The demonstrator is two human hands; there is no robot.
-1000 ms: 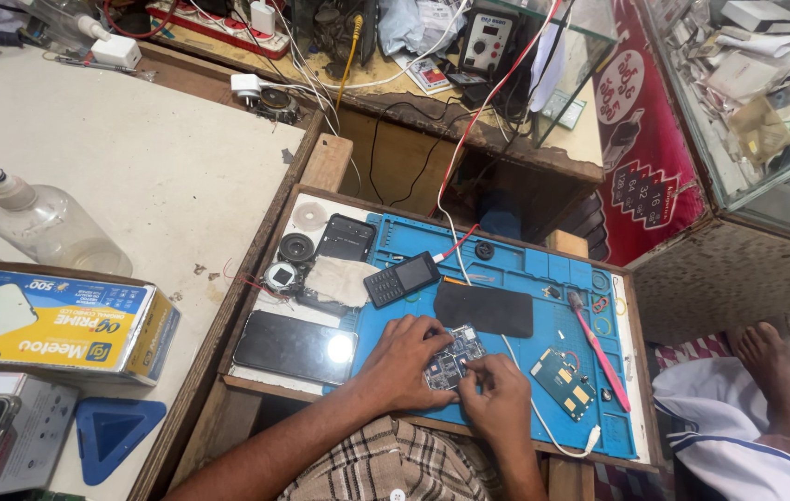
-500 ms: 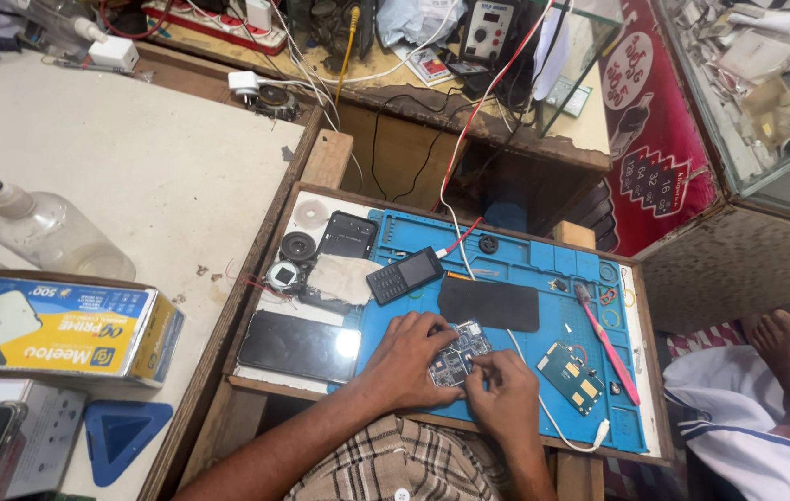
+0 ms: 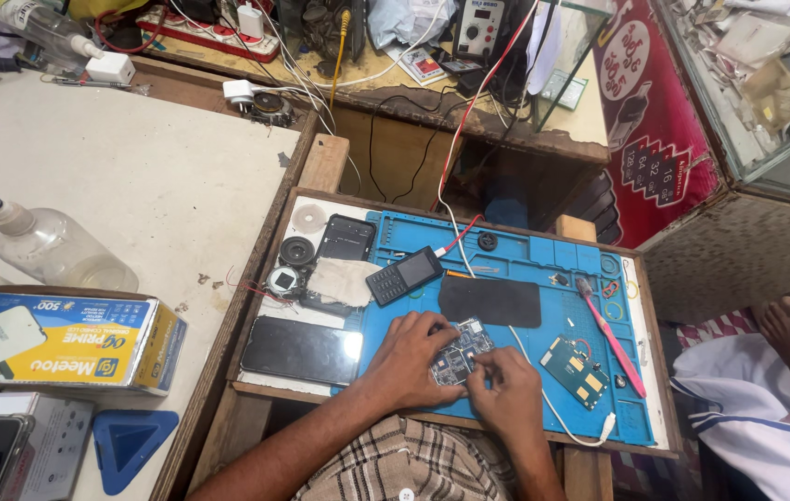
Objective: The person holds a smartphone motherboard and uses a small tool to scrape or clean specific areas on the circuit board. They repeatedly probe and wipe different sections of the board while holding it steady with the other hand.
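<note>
1. Two hands are showing at the near edge of the blue mat [image 3: 525, 246]: the left hand [image 3: 409, 357] and the right hand [image 3: 506, 394].
2. Two circuit boards are lying on it: one [image 3: 458, 351] under the fingers, one green board [image 3: 575, 371] toward the right edge.
3. One keypad phone [image 3: 404, 276] is sitting mid-mat.
4. One pink brush [image 3: 610, 336] is lying near the right edge.
5. One clear bottle [image 3: 47, 249] is resting on the desk.
6. Two cardboard boxes [image 3: 70, 339] [image 3: 47, 445] are sitting at the desk's near left corner.

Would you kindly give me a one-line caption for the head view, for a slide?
Both hands, left and right, hold a circuit board over a blue mat, beside a keypad phone.
</note>
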